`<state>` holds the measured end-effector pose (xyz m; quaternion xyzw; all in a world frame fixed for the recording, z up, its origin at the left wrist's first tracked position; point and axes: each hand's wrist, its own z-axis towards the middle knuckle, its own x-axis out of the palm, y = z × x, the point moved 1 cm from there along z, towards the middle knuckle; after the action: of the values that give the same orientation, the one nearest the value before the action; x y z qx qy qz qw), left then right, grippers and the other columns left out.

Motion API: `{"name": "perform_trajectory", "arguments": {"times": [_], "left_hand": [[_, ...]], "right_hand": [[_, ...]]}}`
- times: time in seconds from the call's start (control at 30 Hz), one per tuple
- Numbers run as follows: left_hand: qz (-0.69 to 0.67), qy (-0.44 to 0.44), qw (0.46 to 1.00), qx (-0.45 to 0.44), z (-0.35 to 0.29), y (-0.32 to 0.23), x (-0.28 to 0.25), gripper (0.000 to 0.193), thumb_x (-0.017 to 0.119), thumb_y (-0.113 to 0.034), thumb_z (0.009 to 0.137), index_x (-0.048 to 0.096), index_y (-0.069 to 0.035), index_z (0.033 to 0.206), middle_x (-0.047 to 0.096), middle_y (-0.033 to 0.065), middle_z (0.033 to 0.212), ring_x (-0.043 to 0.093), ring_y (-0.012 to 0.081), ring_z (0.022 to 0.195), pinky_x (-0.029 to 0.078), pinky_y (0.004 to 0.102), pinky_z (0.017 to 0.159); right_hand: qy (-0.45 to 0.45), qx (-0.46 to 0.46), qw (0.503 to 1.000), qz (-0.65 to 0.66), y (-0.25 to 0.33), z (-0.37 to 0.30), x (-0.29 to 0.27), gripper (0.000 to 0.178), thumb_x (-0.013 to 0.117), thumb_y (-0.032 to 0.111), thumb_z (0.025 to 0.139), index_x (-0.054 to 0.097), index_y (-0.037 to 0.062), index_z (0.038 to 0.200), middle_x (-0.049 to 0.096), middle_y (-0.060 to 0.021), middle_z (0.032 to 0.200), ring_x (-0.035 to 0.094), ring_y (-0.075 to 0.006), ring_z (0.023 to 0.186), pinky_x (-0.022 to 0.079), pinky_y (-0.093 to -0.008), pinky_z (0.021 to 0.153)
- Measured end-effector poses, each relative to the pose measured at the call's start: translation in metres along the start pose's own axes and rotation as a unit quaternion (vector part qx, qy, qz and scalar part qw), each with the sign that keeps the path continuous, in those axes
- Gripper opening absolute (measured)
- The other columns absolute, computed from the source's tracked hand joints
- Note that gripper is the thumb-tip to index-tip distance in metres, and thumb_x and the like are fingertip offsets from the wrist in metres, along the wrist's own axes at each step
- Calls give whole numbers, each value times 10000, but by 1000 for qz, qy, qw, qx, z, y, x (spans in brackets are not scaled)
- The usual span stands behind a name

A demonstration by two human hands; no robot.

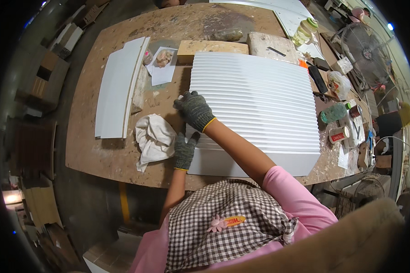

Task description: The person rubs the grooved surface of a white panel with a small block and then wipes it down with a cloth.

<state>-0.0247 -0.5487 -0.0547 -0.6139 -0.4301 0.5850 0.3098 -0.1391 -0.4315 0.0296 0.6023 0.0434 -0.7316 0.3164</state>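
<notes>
A white slatted panel [259,109] with many parallel ridges lies flat before me, its near edge a smooth strip. My right hand [195,110], in a dark grey knitted glove with a yellow cuff, reaches across to the panel's left edge. Its fingers are curled; a small whitish bit shows at the fingertips, too little to name. Nearer to me, my left hand [185,151], gloved alike, grips the same edge at the near left corner, thumb on the panel and fingers along its side. Beside it lies a crumpled white cloth [154,139].
The panel rests on a stained brown worktable [89,100]. Left stands a long white board [118,91] on a support. Behind the panel are a wooden block [212,47] and a pale block [271,48]. Bottles, a white cup [339,134] and a fan [365,54] are at right.
</notes>
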Motion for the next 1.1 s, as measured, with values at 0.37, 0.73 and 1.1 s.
{"name": "perform_trajectory", "arguments": {"times": [0.37, 0.73, 1.1], "left_hand": [[-107, -13, 991, 73, 0, -17, 1, 630, 723, -202, 928, 461, 12, 1460, 591, 180, 1368, 565, 245, 1240, 454, 367, 1052], [-81, -14, 993, 90, -2, -29, 2, 659, 731, -280, 917, 481, 43, 1435, 620, 225, 1332, 592, 306, 1227, 450, 395, 1043], [-109, -6, 990, 89, -2, -26, -2, 609, 722, -238, 936, 489, 5, 1444, 611, 153, 1345, 563, 236, 1230, 443, 365, 1058]], "right_hand": [[-15, 181, 976, -118, -138, -160, -109, 92, 696, 193, 815, 661, 128, 869, 615, -159, 737, 591, -340, 721, 508, -473, 662], [-85, 37, 995, 22, -15, -26, 8, 90, 634, 141, 815, 675, 119, 892, 643, -140, 841, 613, -350, 921, 502, -484, 817], [-97, 175, 974, -108, -155, -167, -86, 209, 711, 163, 817, 738, 159, 1024, 603, -118, 749, 563, -313, 787, 466, -445, 760]]}}
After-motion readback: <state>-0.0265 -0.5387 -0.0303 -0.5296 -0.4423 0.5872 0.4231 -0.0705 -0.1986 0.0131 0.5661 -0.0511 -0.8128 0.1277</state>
